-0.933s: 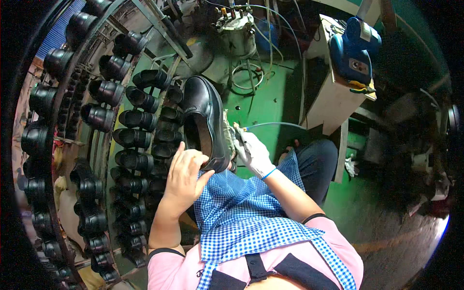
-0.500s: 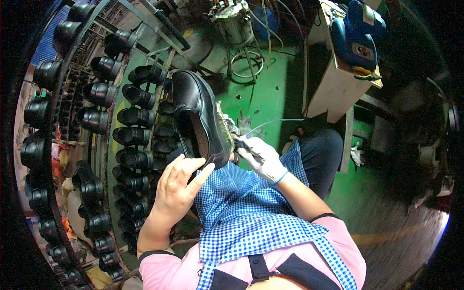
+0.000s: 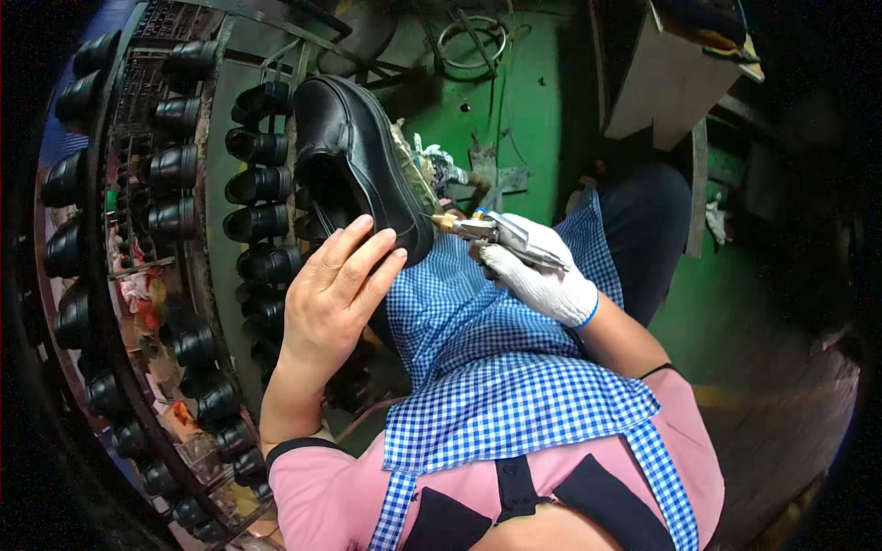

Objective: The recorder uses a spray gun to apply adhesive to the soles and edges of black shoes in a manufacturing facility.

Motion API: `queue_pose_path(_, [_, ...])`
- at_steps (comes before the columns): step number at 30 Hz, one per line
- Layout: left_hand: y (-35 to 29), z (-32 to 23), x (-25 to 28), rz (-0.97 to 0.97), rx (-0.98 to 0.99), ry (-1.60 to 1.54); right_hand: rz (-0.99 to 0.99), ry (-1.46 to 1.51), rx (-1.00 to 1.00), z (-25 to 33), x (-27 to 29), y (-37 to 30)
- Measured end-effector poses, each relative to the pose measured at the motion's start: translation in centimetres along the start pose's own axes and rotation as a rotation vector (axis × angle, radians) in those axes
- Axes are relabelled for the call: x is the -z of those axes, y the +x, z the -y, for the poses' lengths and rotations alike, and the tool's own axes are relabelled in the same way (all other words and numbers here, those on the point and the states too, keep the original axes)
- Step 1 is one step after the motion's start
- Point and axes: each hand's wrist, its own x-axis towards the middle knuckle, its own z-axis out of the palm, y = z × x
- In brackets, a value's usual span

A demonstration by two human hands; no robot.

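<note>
A glossy black slip-on shoe [image 3: 372, 156] is tilted in front of me, toe pointing away. My left hand [image 3: 335, 285], bare, grips its heel end, fingers over the rim; the thumb is out of sight. In a white glove with a blue cuff edge, my right hand [image 3: 542, 275] is closed round a small metal spray gun [image 3: 519, 241]. The gun's brass nozzle [image 3: 445, 222] points left at the side of the heel, very near it. Behind the shoe's right side stands a crusted, pale-coated support [image 3: 413, 165]; whether the shoe rests on it is hidden.
Racks [image 3: 207, 266] carrying many black shoes line my left side. Ahead on the green floor [image 3: 542, 119] stands a metal ring-legged stand [image 3: 473, 69]. A pale bench [image 3: 657, 83] is at the far right. My blue checked apron [image 3: 487, 321] covers my lap.
The gloved right hand has drawn back from the shoe's far side and turned, bringing the gun into plain sight by the heel. The whole view has shifted; my left hand still grips the shoe.
</note>
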Motion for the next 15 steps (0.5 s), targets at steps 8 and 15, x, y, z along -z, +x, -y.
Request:
queue_pose_path(8, [0.3,-0.3,0.2,0.015,0.015,0.021,-0.009,-0.121,0.131,0.8,0.2,-0.4])
queue_pose_path(15, [0.8,-0.3,0.2,-0.004,0.022,-0.001,-0.018,-0.223,0.29,-0.2,-0.1,-0.3])
